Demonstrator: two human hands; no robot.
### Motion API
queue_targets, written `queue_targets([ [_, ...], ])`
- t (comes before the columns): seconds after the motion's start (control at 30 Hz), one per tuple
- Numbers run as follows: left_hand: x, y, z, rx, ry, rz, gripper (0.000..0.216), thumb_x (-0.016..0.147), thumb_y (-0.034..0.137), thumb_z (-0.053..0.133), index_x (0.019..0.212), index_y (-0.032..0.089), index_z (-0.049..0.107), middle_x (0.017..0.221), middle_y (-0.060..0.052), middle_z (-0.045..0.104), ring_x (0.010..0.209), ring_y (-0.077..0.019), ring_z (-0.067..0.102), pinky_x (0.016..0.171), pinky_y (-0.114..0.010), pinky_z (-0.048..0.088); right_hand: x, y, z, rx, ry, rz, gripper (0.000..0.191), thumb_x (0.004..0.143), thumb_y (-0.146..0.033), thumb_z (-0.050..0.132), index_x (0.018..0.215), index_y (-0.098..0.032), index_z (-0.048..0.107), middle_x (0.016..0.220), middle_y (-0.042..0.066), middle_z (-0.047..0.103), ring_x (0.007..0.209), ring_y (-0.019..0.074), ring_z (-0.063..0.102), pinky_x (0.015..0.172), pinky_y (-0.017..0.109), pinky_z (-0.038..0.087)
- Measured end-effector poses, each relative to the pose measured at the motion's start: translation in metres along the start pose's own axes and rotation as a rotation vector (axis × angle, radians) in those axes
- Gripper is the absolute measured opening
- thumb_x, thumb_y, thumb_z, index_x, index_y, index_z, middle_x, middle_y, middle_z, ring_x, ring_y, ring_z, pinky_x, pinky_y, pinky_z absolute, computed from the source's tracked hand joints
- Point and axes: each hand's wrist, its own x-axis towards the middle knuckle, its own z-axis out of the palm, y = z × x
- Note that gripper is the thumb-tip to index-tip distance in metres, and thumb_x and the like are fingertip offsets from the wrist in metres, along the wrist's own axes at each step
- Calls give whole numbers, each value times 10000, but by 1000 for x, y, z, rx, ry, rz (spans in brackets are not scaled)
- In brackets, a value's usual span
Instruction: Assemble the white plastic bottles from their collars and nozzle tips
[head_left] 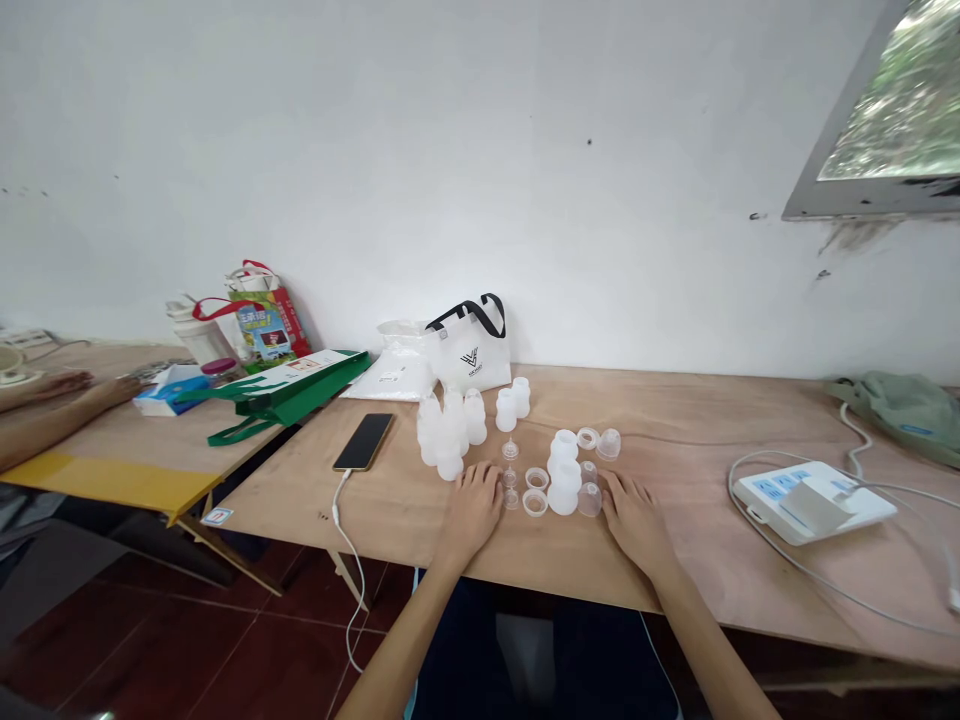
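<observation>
My left hand [474, 505] lies flat, palm down, on the wooden table [675, 470], fingers stretched out beside a thin clear valve piece [510, 475]. My right hand [634, 515] also rests flat and open, its fingertips next to a small clear cap [589, 499]. Between the hands sit a white plastic bottle part [564, 485], clear rings [536, 490] and more small clear caps [608, 443]. Behind the left hand stands a cluster of several white bottles [448, 428]. Neither hand holds anything.
A black phone [364, 441] on a white cable lies to the left, a white tote bag [469, 352] at the wall, a white power strip [814, 500] with cables to the right. A green bag [285, 390] spans to a neighbouring table where another person's arm [52, 410] rests.
</observation>
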Motion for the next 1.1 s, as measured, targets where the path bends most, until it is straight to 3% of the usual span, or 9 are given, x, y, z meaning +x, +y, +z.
queue_targets([
  [0.83, 2, 1, -1, -39, 8, -10, 201, 1010, 170, 404, 1128, 216, 561, 1230, -92, 628, 1114, -263, 584, 974, -446, 450, 0, 0, -1, 44, -4, 5, 380, 1017, -204, 323, 1311, -217, 563, 1296, 116, 667, 1166, 274, 613, 995, 431, 423],
  [0.97, 4, 3, -5, -271, 108, -82, 235, 994, 157, 398, 1178, 225, 528, 1167, -78, 649, 1017, -231, 631, 926, -411, 492, 1, -2, -4, 116, 14, 30, 394, 994, -186, 334, 1317, -207, 559, 1288, 126, 668, 1186, 284, 612, 1019, 454, 436],
  [1.1, 2, 11, -15, -511, 154, -84, 153, 1030, 315, 450, 1135, 232, 525, 1059, -49, 663, 898, -195, 652, 858, -360, 531, 5, -10, -14, 401, 148, 145, 400, 1028, -291, 308, 1368, -221, 507, 1343, 123, 636, 1208, 273, 616, 978, 431, 501],
])
